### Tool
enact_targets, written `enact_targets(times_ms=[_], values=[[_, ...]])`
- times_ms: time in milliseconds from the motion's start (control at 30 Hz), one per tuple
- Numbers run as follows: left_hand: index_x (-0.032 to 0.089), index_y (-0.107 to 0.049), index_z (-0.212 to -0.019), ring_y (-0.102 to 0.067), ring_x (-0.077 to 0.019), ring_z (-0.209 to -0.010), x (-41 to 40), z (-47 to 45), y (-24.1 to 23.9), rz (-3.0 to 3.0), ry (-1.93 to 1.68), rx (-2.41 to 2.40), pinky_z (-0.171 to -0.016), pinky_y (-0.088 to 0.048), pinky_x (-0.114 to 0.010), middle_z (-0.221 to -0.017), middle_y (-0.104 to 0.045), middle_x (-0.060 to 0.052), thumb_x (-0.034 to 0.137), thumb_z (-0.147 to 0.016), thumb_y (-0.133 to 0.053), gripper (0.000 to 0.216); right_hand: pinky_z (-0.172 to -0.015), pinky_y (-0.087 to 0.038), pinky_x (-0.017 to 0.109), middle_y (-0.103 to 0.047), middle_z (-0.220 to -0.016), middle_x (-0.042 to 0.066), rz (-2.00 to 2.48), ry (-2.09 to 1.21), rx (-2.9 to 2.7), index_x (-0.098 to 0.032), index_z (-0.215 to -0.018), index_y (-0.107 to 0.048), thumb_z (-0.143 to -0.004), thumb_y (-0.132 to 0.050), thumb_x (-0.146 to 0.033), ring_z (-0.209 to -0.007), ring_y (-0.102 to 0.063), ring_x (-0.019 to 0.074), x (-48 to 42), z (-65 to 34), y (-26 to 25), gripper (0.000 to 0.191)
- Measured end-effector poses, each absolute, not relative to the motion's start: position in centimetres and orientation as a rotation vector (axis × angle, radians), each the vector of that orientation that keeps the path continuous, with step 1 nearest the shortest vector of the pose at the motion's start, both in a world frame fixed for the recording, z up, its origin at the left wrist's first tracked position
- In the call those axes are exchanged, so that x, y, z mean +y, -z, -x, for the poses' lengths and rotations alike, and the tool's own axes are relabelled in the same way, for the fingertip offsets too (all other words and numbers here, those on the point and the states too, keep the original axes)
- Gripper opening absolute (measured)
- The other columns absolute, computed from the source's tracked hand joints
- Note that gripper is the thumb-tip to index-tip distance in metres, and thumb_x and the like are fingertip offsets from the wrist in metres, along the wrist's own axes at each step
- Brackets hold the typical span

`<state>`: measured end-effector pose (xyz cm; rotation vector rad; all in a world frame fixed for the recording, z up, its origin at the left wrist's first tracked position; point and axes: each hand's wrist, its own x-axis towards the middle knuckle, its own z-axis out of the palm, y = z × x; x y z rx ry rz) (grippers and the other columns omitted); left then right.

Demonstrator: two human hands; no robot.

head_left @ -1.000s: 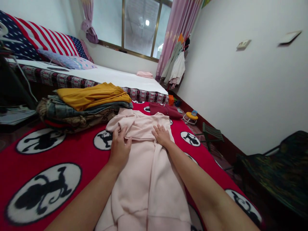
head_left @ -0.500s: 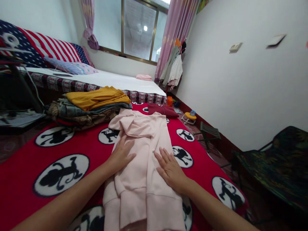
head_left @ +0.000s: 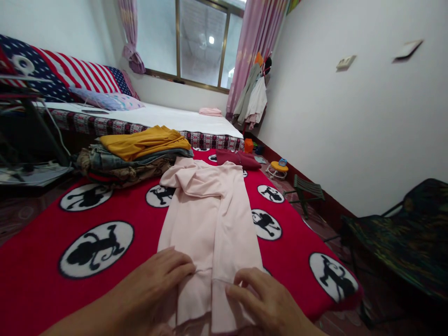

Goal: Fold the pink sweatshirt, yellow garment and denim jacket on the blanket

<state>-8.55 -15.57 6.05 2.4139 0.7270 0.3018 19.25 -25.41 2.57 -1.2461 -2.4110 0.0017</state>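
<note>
- Here's your pink top (head_left: 199, 219), laid lengthwise down the middle of the red blanket (head_left: 147, 242), near end right under your hands.
- Soft, matte knit, this: smooth down the middle, bunched into loose, rounded folds at the far left.
- A long straight crease runs from those folds towards you, and a seam crosses the near end above a plain band.
- Your left hand (head_left: 171, 268) is on the near left edge, fingers bent together, tips by that seam; whether they pinch any cloth, you can't tell from here.
- Your right hand (head_left: 261, 296) is at the near right corner, fingers curled, a gap between thumb and forefinger; again, a grasp can't be made out.
- Under it all, the blanket looks plush, with white ovals printed with black monkeys.
- Far left of your top sits the pile (head_left: 126, 170), layered and slumped: rumpled brown patterned cloth low down, faded denim (head_left: 105, 156) above, a smooth mustard garment (head_left: 143, 142) draped over the lot.
- At the far right edge, a maroon garment (head_left: 238, 158) lies flat and folded.
- Beyond stands the bed (head_left: 171, 114), white and smooth on top, its side banded in a busy woven-looking pattern.
- Off to the right, a round yellow stool (head_left: 279, 166) on pale legs.
</note>
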Motion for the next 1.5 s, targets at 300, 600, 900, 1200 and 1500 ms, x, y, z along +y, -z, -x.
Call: enact_targets(times_ms=[300,600,900,1200,1500], values=[[0.035,-0.044,-0.141,-0.056,-0.0299,-0.115,-17.0,7.7,0.3,-2.833,-0.425,0.793,-0.100,-0.044,-0.040,-0.132,-0.058,-0.007,0.021,-0.068,-0.068,0.079,-0.067,-0.044,0.026,-0.059,-0.086,0.006,1.154,-0.452,-2.041,-0.020,-0.094,-0.055,-0.084,-0.045,-0.017,-0.077,-0.057,0.0164,-24.4,-18.6,-3.6,0.015],[0.037,-0.029,-0.149,-0.056,-0.0261,-0.117,-16.5,10.0,-1.0,-2.844,-0.565,0.617,-0.098,-0.045,-0.033,-0.138,-0.055,-0.002,0.014,-0.065,-0.063,0.093,-0.104,-0.040,0.037,-0.046,-0.142,0.015,1.333,-0.423,-2.565,-0.024,-0.142,-0.041,-0.080,-0.072,-0.038,-0.130,-0.044,0.0275,-25.4,-21.5,-5.4,0.071],[0.024,-0.064,-0.107,-0.058,-0.0199,-0.079,-12.5,7.0,-2.6,-2.685,-0.587,0.570,-0.066,-0.040,-0.027,-0.089,-0.064,-0.005,0.034,-0.080,-0.067,0.028,-0.068,-0.047,0.029,-0.061,-0.098,0.010,1.162,-0.130,-2.361,-0.020,-0.117,-0.055,-0.082,-0.056,-0.013,-0.084,-0.057,0.0198,-23.2,-20.8,-1.2,0.036],[0.027,-0.073,-0.098,-0.060,-0.0177,-0.081,-13.0,9.1,-9.4,-2.315,0.018,0.586,-0.068,-0.043,-0.022,-0.098,-0.065,-0.002,0.049,-0.063,-0.079,0.042,-0.080,-0.047,0.027,-0.068,-0.098,0.005,1.451,-0.885,-2.351,-0.026,-0.101,-0.072,-0.085,-0.058,-0.018,-0.089,-0.063,0.0175,-24.9,-20.7,-9.5,0.023],[0.019,-0.071,-0.100,-0.064,-0.0222,-0.089,-7.7,4.4,-5.6,-2.439,-0.372,1.281,-0.071,-0.045,-0.026,-0.103,-0.067,-0.008,0.039,-0.085,-0.059,0.027,-0.066,-0.046,0.027,-0.069,-0.090,0.007,1.560,-0.743,-1.780,-0.015,-0.101,-0.069,-0.088,-0.055,-0.042,-0.074,-0.063,0.0176,-14.4,-23.2,-4.9,0.033]])
